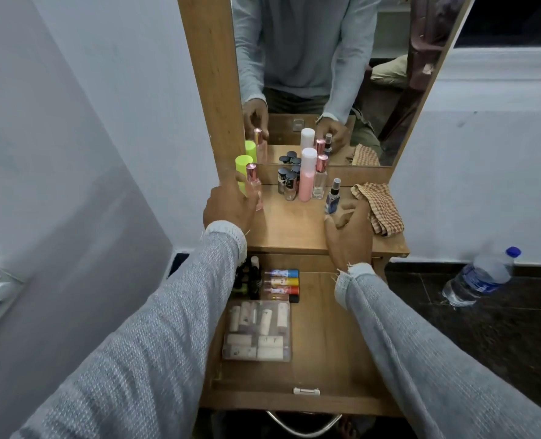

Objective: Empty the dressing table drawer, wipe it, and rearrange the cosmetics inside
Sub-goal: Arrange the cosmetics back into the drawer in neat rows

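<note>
Fingers of the left hand (231, 205) curl round a small glass perfume bottle (254, 188) with a rose-gold cap at the nine o'clock edge of the counter (294, 226), while the fingers of the right hand (349, 228) spread loosely just beside a dark blue spray bottle (334, 198), the thumb near its base; whether they touch it cannot be told. The perfume bottle is judged light, rigid, smooth and breakable, best taken low round its body rather than by the cap. A lime-green capped bottle (243, 167) stands just behind it. Toward twelve o'clock cluster nail polish bottles (288, 183), a pink bottle (307, 175) and a second clear perfume bottle (320, 180); a checked cloth (378, 207) lies at three o'clock. Below, the open drawer (326, 343) already holds a clear case of tubes (258, 331), coloured tubes (281, 282) and dark small bottles (250, 277), the last half hidden under the left sleeve (155, 337). The left fingertips are masked by the hand's back. A water bottle (481, 277) lies on the floor.
</note>
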`<state>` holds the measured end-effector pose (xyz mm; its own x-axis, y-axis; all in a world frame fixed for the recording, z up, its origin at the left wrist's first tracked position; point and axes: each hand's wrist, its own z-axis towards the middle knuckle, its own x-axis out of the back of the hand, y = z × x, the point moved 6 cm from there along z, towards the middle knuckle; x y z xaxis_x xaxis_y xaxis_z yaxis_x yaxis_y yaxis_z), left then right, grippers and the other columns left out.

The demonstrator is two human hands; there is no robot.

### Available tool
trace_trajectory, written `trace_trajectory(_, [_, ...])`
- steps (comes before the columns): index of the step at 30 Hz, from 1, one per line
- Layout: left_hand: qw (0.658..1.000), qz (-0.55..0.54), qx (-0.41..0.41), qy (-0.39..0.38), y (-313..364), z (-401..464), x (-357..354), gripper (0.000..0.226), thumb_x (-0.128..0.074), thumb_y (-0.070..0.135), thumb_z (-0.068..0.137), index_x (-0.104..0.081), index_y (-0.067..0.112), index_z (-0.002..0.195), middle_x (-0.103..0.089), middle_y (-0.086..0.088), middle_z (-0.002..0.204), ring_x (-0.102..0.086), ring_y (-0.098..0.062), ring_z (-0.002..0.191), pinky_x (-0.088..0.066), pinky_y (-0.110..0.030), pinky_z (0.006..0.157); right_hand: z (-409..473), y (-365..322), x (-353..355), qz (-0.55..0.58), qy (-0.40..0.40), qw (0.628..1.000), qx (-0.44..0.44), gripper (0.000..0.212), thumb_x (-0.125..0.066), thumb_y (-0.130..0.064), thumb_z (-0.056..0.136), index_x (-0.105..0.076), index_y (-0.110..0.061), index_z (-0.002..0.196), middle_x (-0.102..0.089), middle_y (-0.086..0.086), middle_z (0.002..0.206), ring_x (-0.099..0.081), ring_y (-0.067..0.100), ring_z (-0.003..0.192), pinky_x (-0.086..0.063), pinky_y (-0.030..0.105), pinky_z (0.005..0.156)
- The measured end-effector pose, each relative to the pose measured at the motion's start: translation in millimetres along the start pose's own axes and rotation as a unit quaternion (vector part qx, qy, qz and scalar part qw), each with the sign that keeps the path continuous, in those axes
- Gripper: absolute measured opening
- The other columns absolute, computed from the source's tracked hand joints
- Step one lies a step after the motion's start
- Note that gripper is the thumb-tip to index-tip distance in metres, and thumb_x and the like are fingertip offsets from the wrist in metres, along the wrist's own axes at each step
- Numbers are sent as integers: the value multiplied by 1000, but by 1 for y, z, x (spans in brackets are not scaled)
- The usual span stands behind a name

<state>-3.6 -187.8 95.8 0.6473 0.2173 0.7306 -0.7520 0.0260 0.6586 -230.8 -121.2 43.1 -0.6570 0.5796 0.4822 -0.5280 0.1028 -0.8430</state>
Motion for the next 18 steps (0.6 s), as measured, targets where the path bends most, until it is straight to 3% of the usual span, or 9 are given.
trace_trajectory(3, [993,49,-109,-11,22,-18,-6,22,-56,30,92,-49,25,113,-63,3,81,-58,-21,75,-43,-29,66,-14,-18,-5,-52,-35,990,124,22,-62,-17,88,-49,-16,106,-50,-5,82,-47,10,68,-37,19,60])
trace_trajectory(6, [980,101,-160,-60,38,-23,-23,26,-51,22,94,-43,23,118,-62,-2,83,-58,-26,73,-47,-33,64,-13,-34,-26,-142,-122,968,169,38,-58,-20,89,-45,-21,126,-60,4,95,-59,21,80,-47,32,70])
trace_trajectory(8, [978,118,-152,-85,41,-16,-30,26,-50,18,93,-41,20,117,-60,-7,89,-59,-31,76,-49,-38,66,-6,-45,-38,-203,-156,949,186,54,-55,-21,91,-32,-26,139,-63,8,110,-63,29,89,-46,34,70])
trace_trajectory(10, [976,134,-133,-105,45,-9,-34,27,-49,12,92,-40,19,117,-55,-8,88,-54,-31,76,-45,-39,65,2,-54,-47,-248,-173,933,197,62,-51,-19,93,-20,-27,146,-63,13,110,-64,33,88,-42,34,65])
trace_trajectory(13, [975,140,-104,-136,49,-1,-38,44,-48,4,90,-34,22,128,-55,-11,88,-54,-33,79,-51,-44,70,16,-63,-55,-281,-171,923,201,67,-48,-14,93,-12,-24,149,-62,18,110,-64,36,85,-46,37,65])
trace_trajectory(16, [976,131,-81,-155,49,3,-40,48,-46,3,89,-32,23,131,-57,-13,92,-58,-35,86,-53,-50,79,24,-65,-62,-308,-173,913,203,64,-49,-13,92,-15,-20,146,-62,18,108,-64,36,84,-52,43,66])
trace_trajectory(18, [976,124,-74,-161,48,5,-43,49,-46,4,89,-32,24,131,-55,-11,91,-58,-35,88,-52,-49,79,25,-65,-63,-311,-162,911,217,50,-51,-13,92,-26,-17,136,-63,17,102,-65,36,81,-49,41,62])
